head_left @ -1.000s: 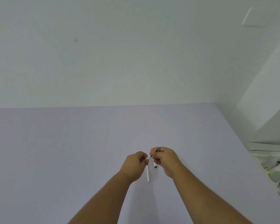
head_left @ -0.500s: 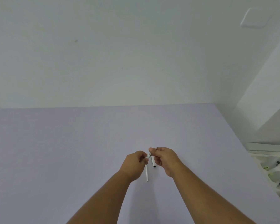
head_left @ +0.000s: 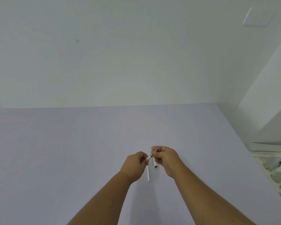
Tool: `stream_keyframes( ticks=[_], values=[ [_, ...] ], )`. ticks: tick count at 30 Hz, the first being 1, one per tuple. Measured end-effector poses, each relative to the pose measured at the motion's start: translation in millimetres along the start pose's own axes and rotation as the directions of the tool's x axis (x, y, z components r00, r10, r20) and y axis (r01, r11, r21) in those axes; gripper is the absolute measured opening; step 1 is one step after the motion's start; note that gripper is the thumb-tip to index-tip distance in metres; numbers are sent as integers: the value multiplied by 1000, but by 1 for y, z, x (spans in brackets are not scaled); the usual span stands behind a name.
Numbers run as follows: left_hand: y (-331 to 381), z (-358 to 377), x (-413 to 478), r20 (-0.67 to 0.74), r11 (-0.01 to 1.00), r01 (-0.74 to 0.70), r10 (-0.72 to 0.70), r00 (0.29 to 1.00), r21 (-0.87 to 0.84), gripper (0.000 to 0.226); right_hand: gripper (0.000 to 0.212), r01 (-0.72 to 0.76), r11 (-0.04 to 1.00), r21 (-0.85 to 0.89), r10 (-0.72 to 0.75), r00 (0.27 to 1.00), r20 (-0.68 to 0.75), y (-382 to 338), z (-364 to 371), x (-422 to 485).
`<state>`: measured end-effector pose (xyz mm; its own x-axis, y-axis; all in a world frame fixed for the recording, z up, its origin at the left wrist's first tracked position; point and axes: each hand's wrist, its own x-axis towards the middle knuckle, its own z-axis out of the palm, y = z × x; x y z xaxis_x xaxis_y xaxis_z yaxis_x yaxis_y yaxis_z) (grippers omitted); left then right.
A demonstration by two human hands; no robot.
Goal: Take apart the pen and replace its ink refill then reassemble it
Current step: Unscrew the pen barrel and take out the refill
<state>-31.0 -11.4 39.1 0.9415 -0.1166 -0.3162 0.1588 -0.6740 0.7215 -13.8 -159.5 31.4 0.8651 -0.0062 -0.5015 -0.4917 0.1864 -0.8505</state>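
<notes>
My left hand [head_left: 135, 166] and my right hand [head_left: 166, 159] meet over the middle of the lilac table [head_left: 71, 151]. Between their fingertips they pinch a small white pen part with a grey collar [head_left: 149, 156]. A thin dark tip [head_left: 156, 149] pokes up past my right fingers. Just below the hands a thin white refill tube [head_left: 148, 174] appears to lie on the table, pointing towards me. Beside it is a short white pen piece with a dark end [head_left: 155, 164]. My fingers hide most of the held part.
A white wall rises behind the table's far edge. Off the table's right edge stands a white tray or bin [head_left: 272, 164] holding white items. The tabletop's right edge [head_left: 243, 143] runs diagonally towards me.
Both hands stay together in almost the same spot; my right fingers have shifted slightly on the held part. The refill tube and short piece have not moved.
</notes>
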Motion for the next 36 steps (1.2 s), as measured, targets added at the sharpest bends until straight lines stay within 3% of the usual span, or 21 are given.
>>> stream_keyframes(
  ticks=[3,6,11,17,21,27,31,36],
  values=[
    [0,0,0,-7,1000,3,-3,1000,-12,16,2,-20,1000,-4,20,1000,-12,0,1,-2],
    [1,-1,-1,-5,1000,-3,3,1000,-14,17,9,-28,998,-62,26,999,-41,2,1,-2],
    [1,-2,-2,-10,1000,-9,9,1000,2,10,15,7,1000,11,-7,1000,0,0,3,-2],
    [1,-2,-3,-13,1000,-20,20,1000,7,18,4,-18,996,-92,16,1000,-18,2,5,-4],
    [0,-3,-2,-25,1000,-19,20,999,18,16,21,-5,999,-33,5,1000,16,2,5,-3],
    [-1,-3,-1,-21,1000,-15,15,1000,10,19,3,-21,995,-96,21,1000,-7,3,5,-5],
    [-2,-3,0,-24,1000,-15,15,1000,17,18,22,1,999,-47,0,1000,23,2,3,-4],
    [-1,-3,0,-12,1000,-13,12,1000,-15,18,4,-32,995,-91,34,999,24,1,3,-6]
  ],
)
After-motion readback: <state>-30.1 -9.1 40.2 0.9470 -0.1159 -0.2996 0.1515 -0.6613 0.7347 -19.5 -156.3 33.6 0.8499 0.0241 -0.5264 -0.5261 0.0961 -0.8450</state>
